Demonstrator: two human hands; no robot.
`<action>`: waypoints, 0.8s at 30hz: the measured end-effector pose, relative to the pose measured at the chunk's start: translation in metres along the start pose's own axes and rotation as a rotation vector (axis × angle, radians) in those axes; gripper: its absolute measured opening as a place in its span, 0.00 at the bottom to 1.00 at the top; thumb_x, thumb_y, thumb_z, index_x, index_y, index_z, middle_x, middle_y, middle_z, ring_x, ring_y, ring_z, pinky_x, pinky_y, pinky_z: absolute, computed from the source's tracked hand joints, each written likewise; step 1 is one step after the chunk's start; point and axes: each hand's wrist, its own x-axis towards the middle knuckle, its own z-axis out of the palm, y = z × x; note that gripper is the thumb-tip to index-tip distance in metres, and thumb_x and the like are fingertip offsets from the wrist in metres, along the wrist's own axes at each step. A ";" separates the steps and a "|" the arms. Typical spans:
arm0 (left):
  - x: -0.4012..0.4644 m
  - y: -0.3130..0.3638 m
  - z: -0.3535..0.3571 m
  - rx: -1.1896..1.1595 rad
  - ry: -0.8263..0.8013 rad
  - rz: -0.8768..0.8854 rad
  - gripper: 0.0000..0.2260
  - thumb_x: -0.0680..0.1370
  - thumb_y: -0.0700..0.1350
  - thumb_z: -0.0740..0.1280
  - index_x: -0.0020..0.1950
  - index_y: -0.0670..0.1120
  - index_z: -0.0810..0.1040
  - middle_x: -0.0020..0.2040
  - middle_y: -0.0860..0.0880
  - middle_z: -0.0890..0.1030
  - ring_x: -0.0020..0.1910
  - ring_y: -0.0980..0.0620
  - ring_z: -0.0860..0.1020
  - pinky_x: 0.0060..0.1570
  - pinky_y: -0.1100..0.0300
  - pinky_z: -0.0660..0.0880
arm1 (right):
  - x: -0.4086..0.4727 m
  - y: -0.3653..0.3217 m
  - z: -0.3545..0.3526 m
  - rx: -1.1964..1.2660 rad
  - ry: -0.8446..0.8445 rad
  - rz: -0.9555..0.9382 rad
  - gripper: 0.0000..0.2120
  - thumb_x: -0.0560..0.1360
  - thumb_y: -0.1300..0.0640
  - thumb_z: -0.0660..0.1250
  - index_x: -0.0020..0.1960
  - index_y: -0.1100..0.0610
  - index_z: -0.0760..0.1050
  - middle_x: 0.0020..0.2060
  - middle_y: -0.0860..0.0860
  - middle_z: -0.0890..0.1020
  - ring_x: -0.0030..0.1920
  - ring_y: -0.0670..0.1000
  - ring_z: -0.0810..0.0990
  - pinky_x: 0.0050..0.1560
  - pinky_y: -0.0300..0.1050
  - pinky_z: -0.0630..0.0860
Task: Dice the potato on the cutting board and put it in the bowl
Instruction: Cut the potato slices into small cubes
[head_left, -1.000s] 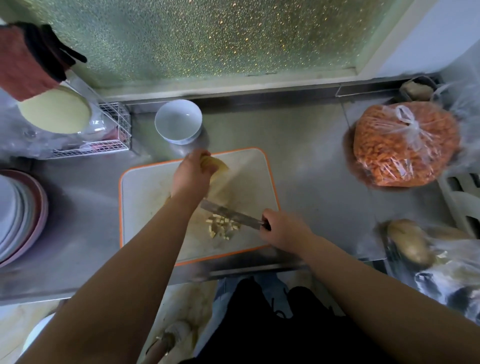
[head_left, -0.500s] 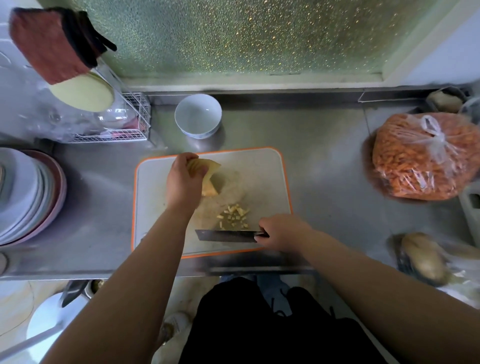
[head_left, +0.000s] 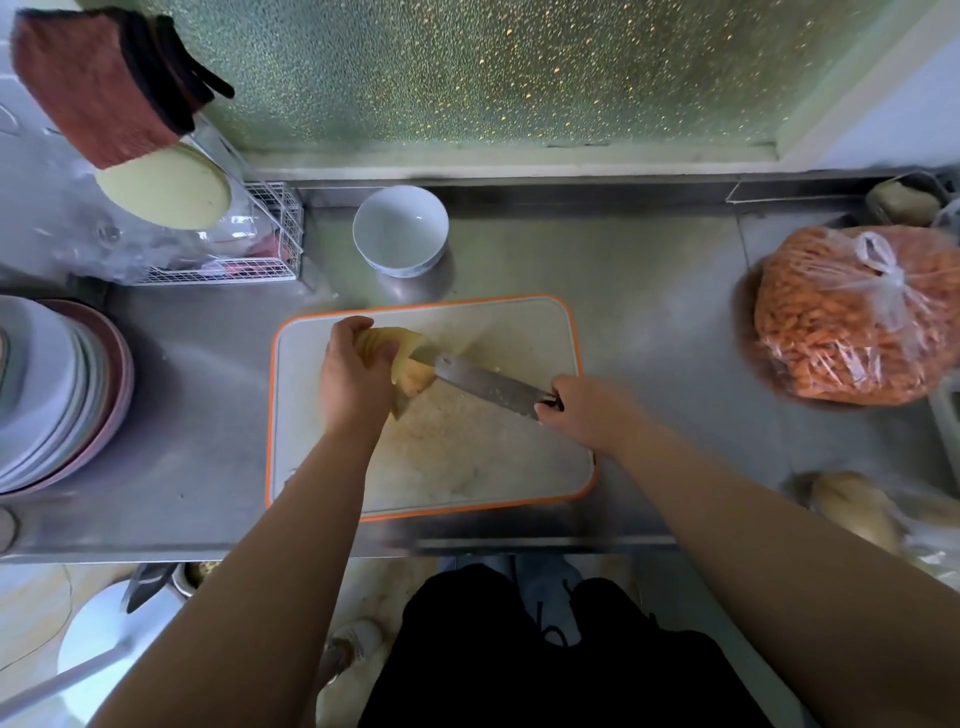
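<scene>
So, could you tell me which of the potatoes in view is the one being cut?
The peeled yellow potato on the cutting board, held by the left hand against the knife; the other potato lies unpeeled, bagged, far right.

A white cutting board (orange-rimmed) carries a pale yellow potato; the bowl is white.

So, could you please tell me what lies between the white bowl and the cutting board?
In the head view, only a bare strip of steel counter, carrying the bowl's dark reflection, separates it from the cutting board's far orange edge.
</scene>
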 end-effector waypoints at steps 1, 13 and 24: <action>-0.001 -0.002 -0.001 -0.005 0.002 -0.011 0.16 0.76 0.45 0.68 0.63 0.49 0.71 0.56 0.48 0.78 0.55 0.47 0.75 0.55 0.53 0.72 | 0.000 0.001 0.000 0.011 0.004 0.009 0.13 0.77 0.46 0.60 0.43 0.55 0.69 0.44 0.59 0.80 0.46 0.60 0.79 0.38 0.45 0.67; 0.042 -0.036 -0.025 0.221 -0.068 -0.158 0.15 0.79 0.44 0.64 0.65 0.44 0.71 0.65 0.42 0.67 0.55 0.40 0.74 0.53 0.53 0.72 | -0.006 -0.007 0.010 0.188 0.062 0.141 0.14 0.75 0.46 0.62 0.38 0.55 0.65 0.35 0.55 0.76 0.41 0.59 0.77 0.38 0.46 0.68; 0.029 -0.032 -0.009 0.372 0.062 0.266 0.20 0.80 0.49 0.58 0.68 0.40 0.72 0.68 0.40 0.71 0.66 0.37 0.67 0.68 0.46 0.61 | -0.028 -0.016 0.013 0.108 0.256 -0.038 0.16 0.74 0.49 0.65 0.52 0.58 0.65 0.29 0.44 0.72 0.29 0.55 0.75 0.32 0.45 0.73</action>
